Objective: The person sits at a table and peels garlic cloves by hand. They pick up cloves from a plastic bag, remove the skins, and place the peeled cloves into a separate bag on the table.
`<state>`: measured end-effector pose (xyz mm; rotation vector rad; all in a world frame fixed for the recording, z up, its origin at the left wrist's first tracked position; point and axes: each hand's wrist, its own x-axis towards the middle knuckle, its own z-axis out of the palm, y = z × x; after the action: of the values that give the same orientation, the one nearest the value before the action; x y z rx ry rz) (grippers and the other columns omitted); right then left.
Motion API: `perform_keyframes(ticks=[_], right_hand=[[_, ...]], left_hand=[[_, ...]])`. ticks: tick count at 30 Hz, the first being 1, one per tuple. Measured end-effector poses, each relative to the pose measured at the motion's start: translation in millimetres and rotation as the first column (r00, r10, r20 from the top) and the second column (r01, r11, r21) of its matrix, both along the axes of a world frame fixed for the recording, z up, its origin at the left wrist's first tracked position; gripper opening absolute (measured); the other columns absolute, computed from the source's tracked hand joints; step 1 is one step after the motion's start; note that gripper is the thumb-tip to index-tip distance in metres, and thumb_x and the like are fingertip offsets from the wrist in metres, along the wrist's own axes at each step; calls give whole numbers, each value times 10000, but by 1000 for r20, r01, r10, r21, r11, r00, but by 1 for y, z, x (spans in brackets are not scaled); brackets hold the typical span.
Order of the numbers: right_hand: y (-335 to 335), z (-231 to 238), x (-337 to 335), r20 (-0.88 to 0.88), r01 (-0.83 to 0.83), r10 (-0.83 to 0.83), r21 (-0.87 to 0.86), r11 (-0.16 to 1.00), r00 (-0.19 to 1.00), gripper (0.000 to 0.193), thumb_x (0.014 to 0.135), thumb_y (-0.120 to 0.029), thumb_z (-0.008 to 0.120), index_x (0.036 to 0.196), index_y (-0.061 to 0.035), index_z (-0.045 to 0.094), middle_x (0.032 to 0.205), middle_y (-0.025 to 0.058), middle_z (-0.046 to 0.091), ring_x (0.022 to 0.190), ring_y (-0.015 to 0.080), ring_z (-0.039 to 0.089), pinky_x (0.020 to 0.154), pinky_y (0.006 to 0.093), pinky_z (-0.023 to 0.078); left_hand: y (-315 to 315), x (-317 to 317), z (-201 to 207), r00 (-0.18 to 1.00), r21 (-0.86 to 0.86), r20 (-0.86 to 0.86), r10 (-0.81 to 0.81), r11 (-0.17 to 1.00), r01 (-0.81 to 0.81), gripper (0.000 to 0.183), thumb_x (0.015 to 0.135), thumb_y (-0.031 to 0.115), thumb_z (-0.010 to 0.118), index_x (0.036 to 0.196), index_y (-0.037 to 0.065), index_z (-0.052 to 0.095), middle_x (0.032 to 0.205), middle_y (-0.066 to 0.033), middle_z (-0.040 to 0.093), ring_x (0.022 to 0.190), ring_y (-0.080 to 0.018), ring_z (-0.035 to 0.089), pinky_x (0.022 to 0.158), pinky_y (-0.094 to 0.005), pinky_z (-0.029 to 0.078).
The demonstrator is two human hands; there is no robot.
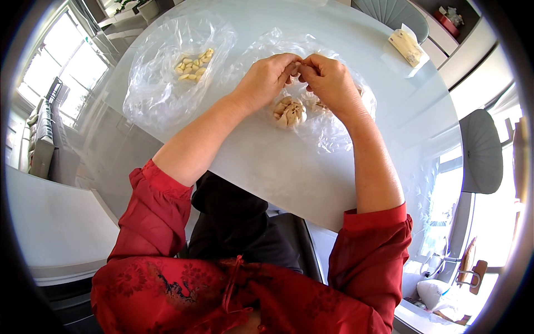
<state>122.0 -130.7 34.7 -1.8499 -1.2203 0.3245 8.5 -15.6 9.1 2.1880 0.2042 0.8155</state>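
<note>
Left hand (266, 80) and right hand (329, 82): fingers curled, fingertips meeting; can't tell what, if anything, is pinched, fingers hide it. Pale, papery-skinned garlic bulb (290, 114) sits just bodyward of the fingertips, between the wrists. Crumpled clear plastic bag (335, 132) spreads under and around both hands. Left of left hand: cluster of peeled, cream-yellow garlic cloves (191, 68) on a second clear plastic bag (149, 92). All on glossy pale grey-white table (258, 161). Far right of right hand, near table edge: yellow-and-white soft tissue packet (406, 48).
</note>
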Motion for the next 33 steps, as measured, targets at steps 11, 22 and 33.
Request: perform_keyframes(ticks=[11,22,33], right_hand=[[-2,7,-8,-113,9,-8,6,1000,994,205,830,-134,494,845,29,617,735,101,628,618,151,561,598,287,465],[-1,8,-4,-208,-6,3,-13,1000,978,246,853,-183,510,896,24,637,761,70,640,663,129,593,611,263,478],[-2,7,-5,-148,2,-8,-42,999,989,250,872,-183,486,894,18,634,758,73,639,672,128,604,619,260,491]], left_hand=[[2,-1,0,999,-57,-24,-40,998,38,201,939,70,455,1078,2,583,773,-46,619,632,-105,557,607,-247,493],[0,-1,-1,998,-103,33,-48,993,51,205,937,136,477,1031,-2,596,768,-95,642,627,-151,574,590,-280,486],[0,-2,1,999,-95,-30,-43,995,40,229,951,168,472,1029,1,610,772,-82,651,636,-144,588,608,-275,502]])
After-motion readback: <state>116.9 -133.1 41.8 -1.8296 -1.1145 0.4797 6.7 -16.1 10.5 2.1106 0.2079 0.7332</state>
